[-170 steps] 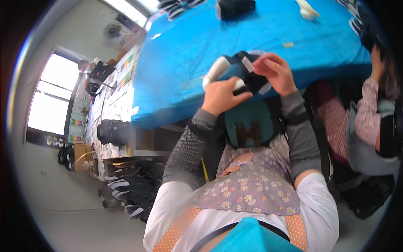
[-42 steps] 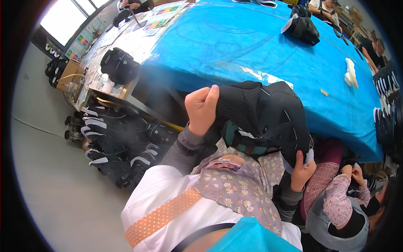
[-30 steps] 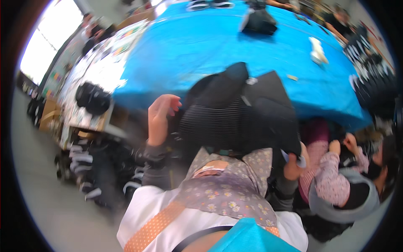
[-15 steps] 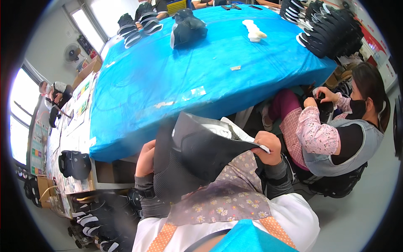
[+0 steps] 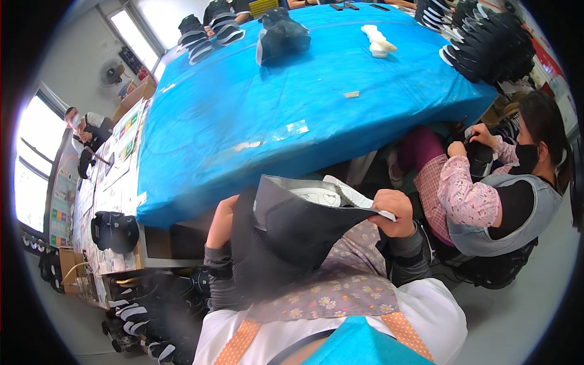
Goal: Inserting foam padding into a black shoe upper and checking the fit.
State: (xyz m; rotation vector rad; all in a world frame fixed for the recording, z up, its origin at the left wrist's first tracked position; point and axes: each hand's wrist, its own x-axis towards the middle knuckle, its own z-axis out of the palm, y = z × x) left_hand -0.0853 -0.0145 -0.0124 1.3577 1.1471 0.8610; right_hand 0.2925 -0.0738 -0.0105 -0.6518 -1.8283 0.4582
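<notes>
A large black fabric piece [image 5: 292,237] with a mesh-textured side and a grey inner lining is held up in front of my floral apron. Its top edge gapes, and a white moulded part [image 5: 319,196] shows inside. At its right corner, my right hand [image 5: 394,212] is closed, pinching the edge where a white strip pokes out. My left hand [image 5: 222,220] grips the left side; its fingertips are mostly hidden behind the fabric.
Ahead stands a table under a blue cover [image 5: 231,115], bearing a black shaped piece [image 5: 281,39], a white bone-shaped part [image 5: 377,42] and stacked black pieces [image 5: 490,48]. At right sits a co-worker [image 5: 505,188]. Black pieces with white edges [image 5: 137,313] lie lower left.
The whole view has shifted a little, so the table and surroundings appear slightly farther right. Both hands keep their hold on the black fabric piece, whose shape is almost the same.
</notes>
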